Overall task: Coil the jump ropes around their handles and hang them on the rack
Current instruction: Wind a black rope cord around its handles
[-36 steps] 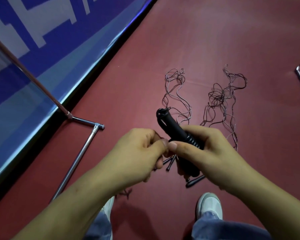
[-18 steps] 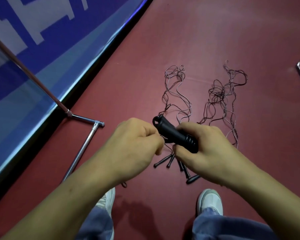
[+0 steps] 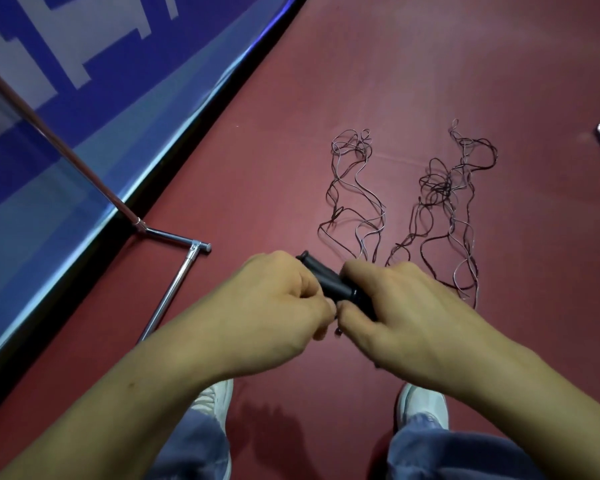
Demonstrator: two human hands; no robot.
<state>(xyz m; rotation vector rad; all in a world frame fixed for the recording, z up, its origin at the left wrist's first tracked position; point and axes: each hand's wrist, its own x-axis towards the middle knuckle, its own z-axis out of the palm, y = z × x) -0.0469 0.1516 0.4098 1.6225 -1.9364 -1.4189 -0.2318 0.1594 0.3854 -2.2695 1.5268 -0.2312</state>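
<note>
Floor (image 3: 430,81): uniform dark red. Handles (image 3: 329,285): plain black. Ropes (image 3: 354,199): dark brown with pale glints along the strands. Banner (image 3: 84,98): deep blue with white block shapes, a lighter blue band below and a black edge strip. Rack (image 3: 174,289): chrome silver base tubes, reddish-brown pole. Shoes (image 3: 421,407): white. Trousers (image 3: 447,455): faded blue denim.

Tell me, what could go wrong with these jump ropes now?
The thin ropes lie in messy loops on the floor, so coiling might knot them. They sit just ahead of the white shoes, so a step could snag them. The black handles, gripped by the left hand and right hand, might slip.
</note>
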